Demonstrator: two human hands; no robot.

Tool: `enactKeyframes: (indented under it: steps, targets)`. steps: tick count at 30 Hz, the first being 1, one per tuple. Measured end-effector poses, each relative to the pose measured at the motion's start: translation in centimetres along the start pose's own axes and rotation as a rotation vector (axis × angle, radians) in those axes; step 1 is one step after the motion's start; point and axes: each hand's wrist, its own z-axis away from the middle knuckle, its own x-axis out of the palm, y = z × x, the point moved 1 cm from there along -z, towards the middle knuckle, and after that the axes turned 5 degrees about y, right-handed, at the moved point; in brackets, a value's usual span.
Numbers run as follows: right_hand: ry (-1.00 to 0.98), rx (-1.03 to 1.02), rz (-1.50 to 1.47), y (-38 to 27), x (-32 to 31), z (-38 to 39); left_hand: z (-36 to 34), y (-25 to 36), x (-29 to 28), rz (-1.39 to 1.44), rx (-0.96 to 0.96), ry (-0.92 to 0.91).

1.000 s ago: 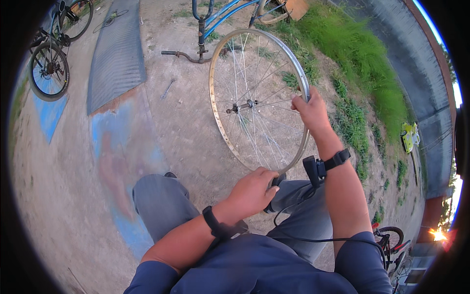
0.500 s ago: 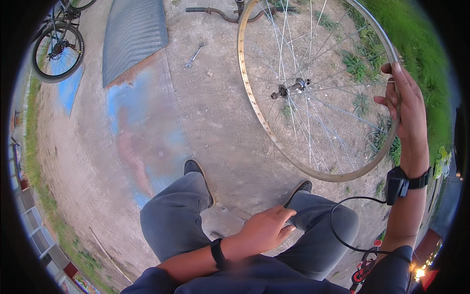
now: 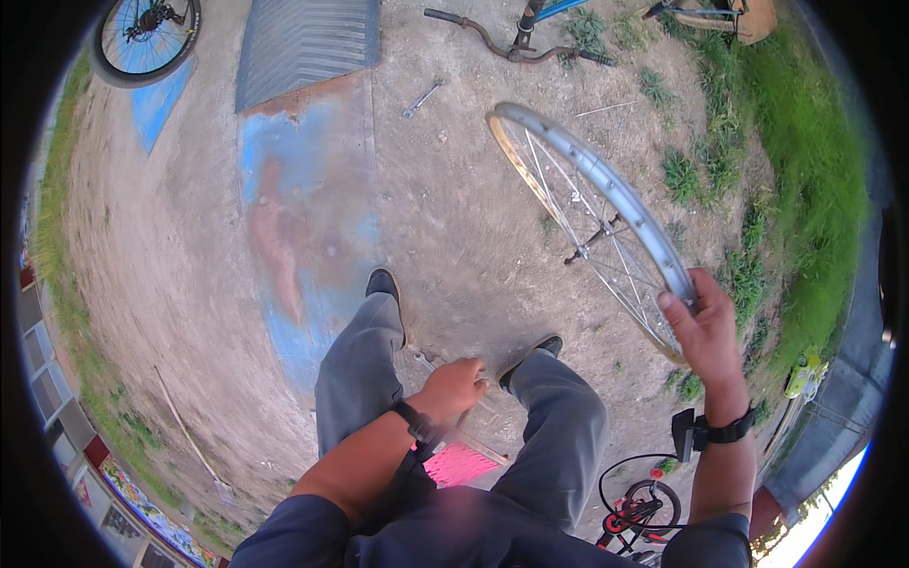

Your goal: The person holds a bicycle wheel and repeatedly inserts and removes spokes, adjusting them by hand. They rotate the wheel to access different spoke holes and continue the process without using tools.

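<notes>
My right hand (image 3: 705, 327) is closed round the rim of a bare bicycle wheel (image 3: 597, 166), thumb on the near side. The wheel has no tire; it is tilted nearly edge-on, its spokes and hub showing inside the metal rim. Between my knees, my left hand (image 3: 453, 389) is closed on a thin bar of what looks like a small stool with a pink woven seat (image 3: 461, 463). My forearm and body hide most of the stool. A wrench (image 3: 423, 358) lies on the ground beside my left hand.
Farther ahead lie another wrench (image 3: 422, 98) and rusty handlebars (image 3: 516, 52) joined to a blue frame. A ridged grey sheet (image 3: 308, 47) and a blue-stained board (image 3: 312, 218) are at left. A black-tired bicycle wheel (image 3: 147, 43) stands far left; a red-black bicycle (image 3: 644, 511) is behind right.
The wheel has turned from broadside to nearly edge-on and come lower in my right hand. My left hand has gone from resting loosely to gripping, and the pink seat has come into view.
</notes>
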Motion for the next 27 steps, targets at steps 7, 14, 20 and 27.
enactKeyframes:
  steps: [7,14,20,27]
  targets:
    - [-0.156,0.041,0.269,-1.4,-2.5,3.3,11.4,0.9,-13.6,0.255,-0.184,0.267]
    - [-0.214,0.219,0.443,-2.8,-8.7,7.1,26.9,-3.6,-24.1,0.288,-0.344,0.523]
    - [-0.268,0.421,0.332,-10.6,-7.5,3.1,36.8,-8.6,-21.0,0.289,-0.601,0.616]
    - [-0.257,0.304,0.086,-21.3,-3.3,-5.3,40.1,-4.0,-13.5,0.833,-0.681,0.815]
